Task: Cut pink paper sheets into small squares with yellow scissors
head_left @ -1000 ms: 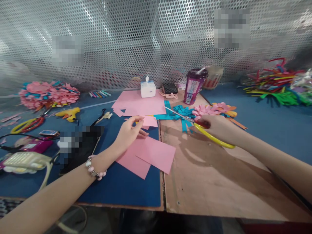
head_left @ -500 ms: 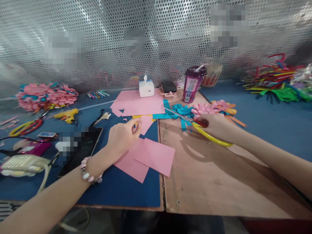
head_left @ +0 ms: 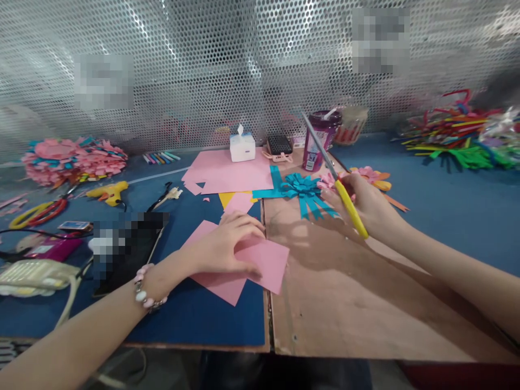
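Note:
My left hand (head_left: 229, 244) is over two overlapping pink paper pieces (head_left: 270, 262), its fingers curved and apart, thumb and fingertips at the upper piece. A beaded bracelet circles the left wrist. My right hand (head_left: 361, 200) holds yellow-handled scissors (head_left: 349, 208) raised above the table, blades closed and pointing up and away. Beyond the scissors stands a purple cup (head_left: 314, 149). A teal paper flower (head_left: 303, 187) and pink paper flowers (head_left: 368, 174) lie near the right hand. A smaller pink piece (head_left: 239, 203) rests on yellow paper behind the left hand.
Large pink sheet (head_left: 231, 173) under a tissue box (head_left: 242, 147). On the left are a phone (head_left: 138, 254), a glue gun (head_left: 108, 192), red-and-yellow scissors (head_left: 38, 214) and pink paper flowers (head_left: 77, 157). Colourful strips (head_left: 459, 132) lie at the far right, before a perforated metal wall.
My left hand has moved right and down onto the pink pieces, its fingers spreading from a pinch. My right hand has turned the scissors upward, and their blades have swung away from the teal paper.

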`<act>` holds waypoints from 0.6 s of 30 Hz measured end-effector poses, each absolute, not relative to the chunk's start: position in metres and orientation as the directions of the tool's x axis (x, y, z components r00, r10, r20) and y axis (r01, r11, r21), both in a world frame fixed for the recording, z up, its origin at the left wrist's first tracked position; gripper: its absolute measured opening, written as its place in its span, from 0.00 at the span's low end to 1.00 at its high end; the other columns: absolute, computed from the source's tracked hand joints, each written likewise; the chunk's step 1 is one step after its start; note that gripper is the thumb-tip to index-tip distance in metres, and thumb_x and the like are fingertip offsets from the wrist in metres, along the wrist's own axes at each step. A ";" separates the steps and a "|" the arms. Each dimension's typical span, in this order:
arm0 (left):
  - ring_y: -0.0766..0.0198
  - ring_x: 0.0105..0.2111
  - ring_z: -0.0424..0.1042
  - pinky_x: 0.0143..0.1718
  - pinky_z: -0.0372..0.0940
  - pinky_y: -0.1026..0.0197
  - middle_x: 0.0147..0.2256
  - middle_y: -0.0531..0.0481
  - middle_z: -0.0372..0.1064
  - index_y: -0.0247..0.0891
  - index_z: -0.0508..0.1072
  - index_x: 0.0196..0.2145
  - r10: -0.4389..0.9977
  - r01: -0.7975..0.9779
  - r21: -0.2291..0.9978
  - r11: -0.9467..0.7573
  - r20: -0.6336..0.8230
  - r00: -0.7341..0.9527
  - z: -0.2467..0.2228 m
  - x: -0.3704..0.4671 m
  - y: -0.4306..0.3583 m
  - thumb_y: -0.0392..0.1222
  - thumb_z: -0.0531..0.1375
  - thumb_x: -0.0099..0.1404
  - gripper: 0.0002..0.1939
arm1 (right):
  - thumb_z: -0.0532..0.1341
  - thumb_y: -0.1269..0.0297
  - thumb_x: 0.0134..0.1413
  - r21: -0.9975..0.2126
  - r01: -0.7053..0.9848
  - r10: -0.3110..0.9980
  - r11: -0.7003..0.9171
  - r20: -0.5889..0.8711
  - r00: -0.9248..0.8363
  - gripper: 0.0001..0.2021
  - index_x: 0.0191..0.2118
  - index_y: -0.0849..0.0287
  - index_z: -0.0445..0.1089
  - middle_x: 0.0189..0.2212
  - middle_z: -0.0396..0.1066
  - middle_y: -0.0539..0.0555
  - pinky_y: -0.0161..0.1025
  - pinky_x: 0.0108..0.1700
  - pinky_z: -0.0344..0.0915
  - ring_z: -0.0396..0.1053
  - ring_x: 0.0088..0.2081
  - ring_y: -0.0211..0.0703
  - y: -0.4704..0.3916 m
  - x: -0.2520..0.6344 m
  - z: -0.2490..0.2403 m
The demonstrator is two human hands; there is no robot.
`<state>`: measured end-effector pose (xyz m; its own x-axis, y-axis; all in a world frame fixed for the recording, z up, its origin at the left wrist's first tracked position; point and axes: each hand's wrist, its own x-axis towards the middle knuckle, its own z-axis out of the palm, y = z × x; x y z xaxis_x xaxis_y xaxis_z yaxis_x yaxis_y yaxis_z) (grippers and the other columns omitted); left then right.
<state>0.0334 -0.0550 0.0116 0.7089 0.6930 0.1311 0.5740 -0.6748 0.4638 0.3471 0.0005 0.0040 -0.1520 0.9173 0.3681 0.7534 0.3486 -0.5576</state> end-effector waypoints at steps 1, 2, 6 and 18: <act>0.52 0.52 0.62 0.56 0.54 0.45 0.49 0.45 0.68 0.42 0.69 0.44 0.716 0.577 0.492 -0.651 0.146 0.683 0.012 0.034 -0.056 0.54 0.67 0.52 0.25 | 0.56 0.40 0.53 -0.566 0.738 0.908 0.368 0.389 -0.154 0.24 0.40 0.57 0.56 0.32 0.66 0.55 0.40 0.31 0.55 0.64 0.32 0.47 0.001 0.347 0.003; 0.54 0.49 0.64 0.54 0.57 0.47 0.46 0.46 0.69 0.41 0.69 0.42 0.747 0.589 0.518 -0.620 0.161 0.645 0.012 0.035 -0.057 0.51 0.66 0.55 0.19 | 0.57 0.40 0.52 -0.564 0.729 0.898 0.388 0.409 -0.161 0.24 0.41 0.57 0.55 0.32 0.66 0.54 0.40 0.31 0.56 0.64 0.32 0.46 0.002 0.348 0.001; 0.61 0.39 0.69 0.45 0.63 0.55 0.36 0.50 0.71 0.39 0.70 0.34 0.884 0.600 0.663 -0.447 0.226 0.410 0.012 0.036 -0.058 0.39 0.59 0.63 0.02 | 0.61 0.42 0.50 -0.526 0.715 0.867 0.461 0.439 -0.236 0.25 0.40 0.56 0.53 0.29 0.62 0.51 0.40 0.30 0.58 0.61 0.29 0.43 0.005 0.347 -0.005; 0.71 0.35 0.71 0.37 0.65 0.70 0.38 0.53 0.72 0.40 0.73 0.44 0.993 -0.241 0.970 0.024 0.005 0.121 0.015 0.058 -0.066 0.34 0.64 0.59 0.14 | 0.69 0.56 0.46 -0.823 0.310 0.879 0.477 0.447 -0.166 0.21 0.40 0.52 0.57 0.32 0.65 0.50 0.40 0.31 0.66 0.66 0.30 0.41 -0.037 0.314 0.010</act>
<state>0.0579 -0.0661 0.0145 0.1213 0.9926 0.0052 -0.2406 0.0244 0.9703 0.3140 -0.0374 0.0104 -0.1661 0.8788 0.4472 0.3096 0.4771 -0.8225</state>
